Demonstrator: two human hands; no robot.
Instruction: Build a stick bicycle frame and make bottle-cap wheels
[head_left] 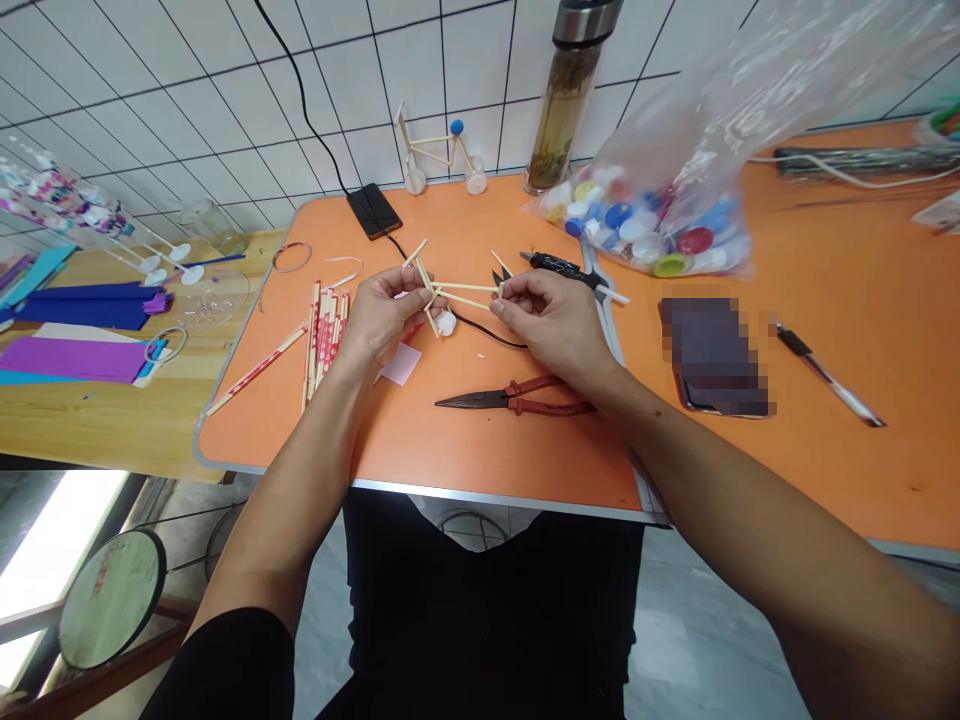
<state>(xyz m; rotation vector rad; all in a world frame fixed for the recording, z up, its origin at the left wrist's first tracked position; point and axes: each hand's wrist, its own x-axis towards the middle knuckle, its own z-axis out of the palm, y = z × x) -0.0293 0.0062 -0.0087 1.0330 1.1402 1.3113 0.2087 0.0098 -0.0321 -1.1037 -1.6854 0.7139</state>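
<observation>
Between my two hands is a small frame of pale wooden sticks [466, 288], held above the orange table. My left hand [394, 310] is closed around its left end, where several sticks cross. At the other end my right hand [541, 312] pinches the sticks between thumb and fingers. A white bottle cap [445, 322] shows just below my left fingers; whether it is attached to the frame I cannot tell. Red-handled long-nose pliers [514, 397] lie below my right hand. Behind that hand rests a black glue gun [559, 265] with a white stick in its back.
Red-patterned chopsticks [324, 335] lie left of my left hand. At the back stand a stick-built bicycle model [442, 150] and a tea bottle [568, 110]. A plastic bag of bottle caps [652, 225], a phone [712, 355] and a pen [829, 375] are to the right.
</observation>
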